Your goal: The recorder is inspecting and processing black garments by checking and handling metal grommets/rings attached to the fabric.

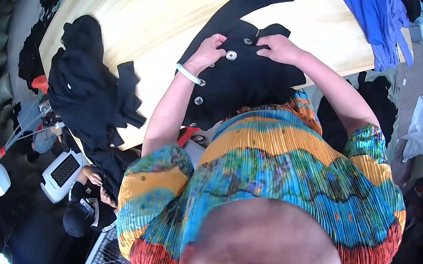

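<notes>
A: Black buttoned garment [241, 76] lies flat on the wooden table [146, 18]. Your left hand [208, 50] pinches its placket; right hand [278, 48] presses the collar, fingers closed.

B: Likely soft, light, limp. Grip near the silver buttons [231, 55], not the loose sleeve.

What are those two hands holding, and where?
Both hold the black garment: left hand by the buttoned front edge, right hand near the collar.
</notes>
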A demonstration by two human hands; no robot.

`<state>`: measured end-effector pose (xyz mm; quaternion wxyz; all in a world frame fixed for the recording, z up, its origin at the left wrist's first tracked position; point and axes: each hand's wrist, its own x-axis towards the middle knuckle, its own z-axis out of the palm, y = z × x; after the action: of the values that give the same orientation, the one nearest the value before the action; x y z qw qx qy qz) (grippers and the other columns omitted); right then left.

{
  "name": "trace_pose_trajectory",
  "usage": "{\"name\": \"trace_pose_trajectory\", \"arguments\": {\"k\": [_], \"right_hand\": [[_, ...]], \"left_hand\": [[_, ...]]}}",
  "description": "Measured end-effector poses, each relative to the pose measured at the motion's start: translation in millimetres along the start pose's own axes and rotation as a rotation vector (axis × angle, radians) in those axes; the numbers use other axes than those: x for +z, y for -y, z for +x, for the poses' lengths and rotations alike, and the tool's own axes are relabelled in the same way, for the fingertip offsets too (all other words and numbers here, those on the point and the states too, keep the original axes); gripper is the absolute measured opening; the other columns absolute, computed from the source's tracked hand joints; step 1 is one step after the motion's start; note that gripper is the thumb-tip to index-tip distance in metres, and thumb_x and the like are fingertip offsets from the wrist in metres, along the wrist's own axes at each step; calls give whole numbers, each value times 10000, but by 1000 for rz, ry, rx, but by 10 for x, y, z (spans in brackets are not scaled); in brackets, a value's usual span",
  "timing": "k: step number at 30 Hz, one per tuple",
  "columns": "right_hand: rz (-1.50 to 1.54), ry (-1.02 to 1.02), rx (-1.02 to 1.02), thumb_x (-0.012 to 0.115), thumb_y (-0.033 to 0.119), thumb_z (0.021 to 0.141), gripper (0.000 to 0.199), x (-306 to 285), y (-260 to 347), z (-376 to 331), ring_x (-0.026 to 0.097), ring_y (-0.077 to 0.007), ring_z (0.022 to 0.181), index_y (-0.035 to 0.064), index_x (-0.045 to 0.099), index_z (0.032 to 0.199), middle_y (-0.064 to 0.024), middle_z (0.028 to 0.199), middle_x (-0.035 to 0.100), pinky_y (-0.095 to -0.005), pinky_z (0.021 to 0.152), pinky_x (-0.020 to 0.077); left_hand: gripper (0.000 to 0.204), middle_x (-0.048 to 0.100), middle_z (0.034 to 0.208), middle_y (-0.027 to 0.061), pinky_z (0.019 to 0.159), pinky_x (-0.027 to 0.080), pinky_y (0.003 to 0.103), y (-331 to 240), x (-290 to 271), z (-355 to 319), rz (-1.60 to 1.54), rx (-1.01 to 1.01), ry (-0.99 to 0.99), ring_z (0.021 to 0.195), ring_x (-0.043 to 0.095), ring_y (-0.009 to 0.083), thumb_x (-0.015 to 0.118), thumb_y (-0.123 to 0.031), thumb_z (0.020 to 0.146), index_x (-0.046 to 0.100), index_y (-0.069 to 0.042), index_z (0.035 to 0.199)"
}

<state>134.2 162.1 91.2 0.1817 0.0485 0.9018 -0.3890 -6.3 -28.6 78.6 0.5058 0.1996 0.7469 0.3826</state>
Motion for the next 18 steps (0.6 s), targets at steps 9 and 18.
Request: {"name": "trace_pose_trajectory", "arguments": {"k": [9, 18], "right_hand": [[-202, -129, 33, 462, 44, 731, 181, 234, 50, -122, 557, -303, 870, 13, 558, 882, -162, 859, 577, -374, 788, 444], [-59, -363, 49, 448, 20, 715, 187, 317, -79, 34, 577, -301, 827, 18, 541, 878, -167, 841, 595, -386, 751, 454]], "left_hand": [[536, 554, 988, 178, 786, 450, 379, -434, 508, 426, 976, -58, -251, 914, 557, 296, 628, -476, 689, 590, 3, 927], [419, 551, 1049, 190, 832, 418, 341, -318, 347, 550, 221, -46, -133, 951, 544, 281, 585, -292, 766, 534, 42, 1015]]}}
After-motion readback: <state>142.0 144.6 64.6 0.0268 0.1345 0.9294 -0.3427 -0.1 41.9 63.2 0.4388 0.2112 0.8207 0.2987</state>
